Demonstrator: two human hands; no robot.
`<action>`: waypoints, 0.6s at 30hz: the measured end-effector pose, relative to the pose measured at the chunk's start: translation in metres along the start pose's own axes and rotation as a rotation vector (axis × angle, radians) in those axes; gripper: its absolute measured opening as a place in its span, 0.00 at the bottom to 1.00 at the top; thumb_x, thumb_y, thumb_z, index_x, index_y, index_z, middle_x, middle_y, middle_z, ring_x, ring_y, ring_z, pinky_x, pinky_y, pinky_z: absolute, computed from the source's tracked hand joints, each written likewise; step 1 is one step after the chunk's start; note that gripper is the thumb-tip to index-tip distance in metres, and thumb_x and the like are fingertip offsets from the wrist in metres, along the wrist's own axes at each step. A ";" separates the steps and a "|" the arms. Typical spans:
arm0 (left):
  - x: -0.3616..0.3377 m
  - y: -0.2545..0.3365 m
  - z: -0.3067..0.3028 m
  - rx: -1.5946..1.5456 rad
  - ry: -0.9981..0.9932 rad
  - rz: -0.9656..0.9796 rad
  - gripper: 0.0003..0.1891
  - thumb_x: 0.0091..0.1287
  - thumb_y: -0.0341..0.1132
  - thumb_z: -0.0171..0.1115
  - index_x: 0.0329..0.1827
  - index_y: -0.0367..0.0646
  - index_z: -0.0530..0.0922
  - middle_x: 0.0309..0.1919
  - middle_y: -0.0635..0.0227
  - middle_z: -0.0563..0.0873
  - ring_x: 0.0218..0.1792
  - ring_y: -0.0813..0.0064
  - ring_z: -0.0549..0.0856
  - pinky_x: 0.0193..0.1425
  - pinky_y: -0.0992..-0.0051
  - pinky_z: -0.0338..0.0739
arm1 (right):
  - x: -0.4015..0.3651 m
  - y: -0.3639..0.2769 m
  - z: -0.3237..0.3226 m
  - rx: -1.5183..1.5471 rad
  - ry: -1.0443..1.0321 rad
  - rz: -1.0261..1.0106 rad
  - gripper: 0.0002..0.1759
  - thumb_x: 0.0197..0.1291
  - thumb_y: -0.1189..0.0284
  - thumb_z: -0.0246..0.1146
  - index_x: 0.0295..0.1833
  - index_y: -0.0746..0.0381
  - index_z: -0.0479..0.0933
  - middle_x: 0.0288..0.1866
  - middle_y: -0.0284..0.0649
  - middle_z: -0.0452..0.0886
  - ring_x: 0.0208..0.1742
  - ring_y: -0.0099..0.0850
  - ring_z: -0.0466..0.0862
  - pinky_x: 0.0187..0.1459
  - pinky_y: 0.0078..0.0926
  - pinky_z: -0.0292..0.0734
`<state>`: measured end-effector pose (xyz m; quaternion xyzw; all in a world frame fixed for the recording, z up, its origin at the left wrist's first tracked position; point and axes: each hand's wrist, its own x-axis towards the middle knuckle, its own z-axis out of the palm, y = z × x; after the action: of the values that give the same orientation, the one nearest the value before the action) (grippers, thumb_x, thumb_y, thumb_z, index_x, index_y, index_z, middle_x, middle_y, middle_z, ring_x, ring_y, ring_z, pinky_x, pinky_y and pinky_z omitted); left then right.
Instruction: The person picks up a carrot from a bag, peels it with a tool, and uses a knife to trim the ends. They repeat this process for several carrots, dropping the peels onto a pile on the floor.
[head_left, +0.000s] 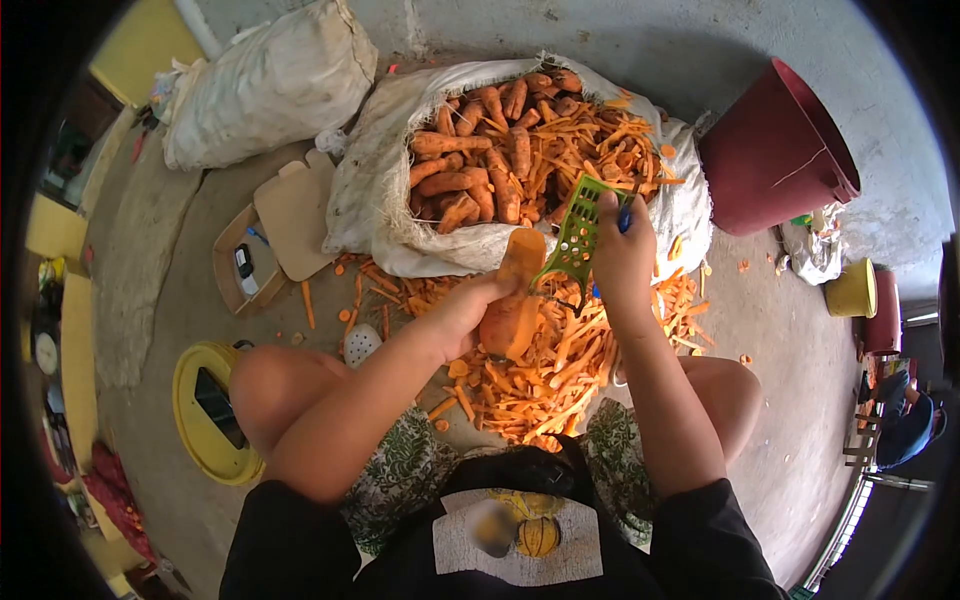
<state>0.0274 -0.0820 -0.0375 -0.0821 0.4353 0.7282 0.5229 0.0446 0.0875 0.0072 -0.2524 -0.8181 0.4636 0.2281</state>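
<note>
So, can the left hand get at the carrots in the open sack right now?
Probably reachable, but not free: the sack lies open just beyond the left hand with nothing between, yet its fingers are wrapped around a carrot; the right hand holds a green tool.

A single view, from a camera worn on the person's head, facing forward and steeply down through a wide fisheye lens with a black rim. It sits close above the left grip (468, 312) and right grip (622, 252), both near the centre. Nearer than the grips show the knees (275, 385); beyond them the sack (370, 190), then the floor (760, 330) at a distance
</note>
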 end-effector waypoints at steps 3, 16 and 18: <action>0.001 0.003 -0.002 0.008 -0.017 -0.018 0.16 0.65 0.41 0.50 0.49 0.40 0.71 0.42 0.64 0.80 0.40 0.74 0.82 0.43 0.68 0.79 | -0.009 0.001 0.008 0.113 -0.058 0.061 0.15 0.64 0.64 0.51 0.35 0.66 0.69 0.17 0.40 0.68 0.18 0.25 0.65 0.23 0.27 0.63; 0.008 -0.003 0.000 -0.240 -0.057 0.113 0.18 0.70 0.45 0.39 0.50 0.42 0.68 0.40 0.67 0.79 0.39 0.76 0.81 0.44 0.74 0.78 | -0.047 -0.015 0.027 0.088 -0.096 -0.051 0.12 0.61 0.68 0.54 0.32 0.66 0.66 0.16 0.45 0.67 0.17 0.33 0.67 0.22 0.30 0.63; 0.006 -0.005 0.005 -0.242 0.076 0.033 0.19 0.71 0.44 0.35 0.53 0.42 0.68 0.43 0.65 0.79 0.40 0.73 0.82 0.44 0.71 0.79 | -0.047 -0.013 0.028 0.040 -0.077 -0.073 0.10 0.59 0.70 0.55 0.33 0.66 0.66 0.17 0.48 0.68 0.18 0.39 0.70 0.23 0.32 0.64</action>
<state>0.0305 -0.0741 -0.0403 -0.1648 0.3648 0.7804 0.4803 0.0609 0.0340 -0.0007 -0.1999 -0.8254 0.4808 0.2182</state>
